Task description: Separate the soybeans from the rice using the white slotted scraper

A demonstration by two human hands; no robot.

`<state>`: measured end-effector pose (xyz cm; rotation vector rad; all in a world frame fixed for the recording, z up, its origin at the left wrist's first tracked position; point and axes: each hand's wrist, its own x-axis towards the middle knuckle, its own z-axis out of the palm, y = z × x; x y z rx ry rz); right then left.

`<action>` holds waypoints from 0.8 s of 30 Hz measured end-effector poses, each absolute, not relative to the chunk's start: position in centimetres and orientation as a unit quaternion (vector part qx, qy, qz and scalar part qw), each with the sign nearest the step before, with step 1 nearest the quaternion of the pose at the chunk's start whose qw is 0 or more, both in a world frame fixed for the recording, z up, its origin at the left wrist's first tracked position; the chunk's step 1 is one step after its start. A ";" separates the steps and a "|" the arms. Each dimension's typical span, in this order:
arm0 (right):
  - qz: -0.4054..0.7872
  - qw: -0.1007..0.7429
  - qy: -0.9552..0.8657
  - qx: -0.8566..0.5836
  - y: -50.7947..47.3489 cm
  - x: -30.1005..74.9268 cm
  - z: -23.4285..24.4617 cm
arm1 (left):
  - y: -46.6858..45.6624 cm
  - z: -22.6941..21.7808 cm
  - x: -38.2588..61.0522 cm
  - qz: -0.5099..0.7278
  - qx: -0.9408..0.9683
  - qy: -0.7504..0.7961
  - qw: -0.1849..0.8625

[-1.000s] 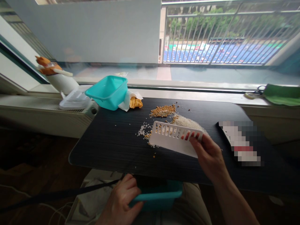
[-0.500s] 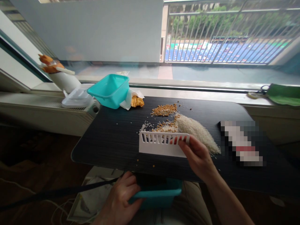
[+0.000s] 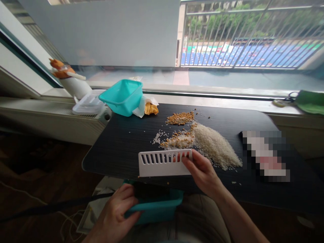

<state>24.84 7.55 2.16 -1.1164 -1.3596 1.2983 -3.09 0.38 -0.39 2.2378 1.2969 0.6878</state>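
Observation:
My right hand (image 3: 204,170) pinches the right end of a white slotted plastic plate (image 3: 164,168), which stands on edge near the front of the black table (image 3: 113,148). My left hand (image 3: 120,206) grips the left rim of a turquoise plastic tub (image 3: 158,211) below the table's front edge, over my lap. The tub's inside is dark and its contents cannot be made out. Behind the plate lie a pile of white rice (image 3: 215,143), a patch of yellow beans mixed with rice (image 3: 179,140) and a further patch of mostly yellow beans (image 3: 181,118).
A second turquoise tub (image 3: 124,98) rests at the back left, beside a crumpled white wrapper with a yellow-brown piece (image 3: 151,108). A clear lid (image 3: 89,103) lies on the ledge. A blurred-out flat object (image 3: 265,157) is at right. Scissors (image 3: 291,98) and green cloth (image 3: 311,101) lie on the sill.
My right hand has drawn the slotted plate left and toward the table's front edge, away from the beans and rice. My left hand and the lower tub have shifted left.

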 end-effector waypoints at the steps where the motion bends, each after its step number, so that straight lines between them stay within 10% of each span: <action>1: 0.531 0.456 -0.553 -0.452 7.5 24.6 2.1 | 0.4 -0.3 -3.1 0.250 0.814 0.471 0.229; 24: 0.443 0.502 -0.443 -0.596 1.0 28.6 2.4 | 0.3 0.4 -2.4 0.301 0.801 0.454 0.247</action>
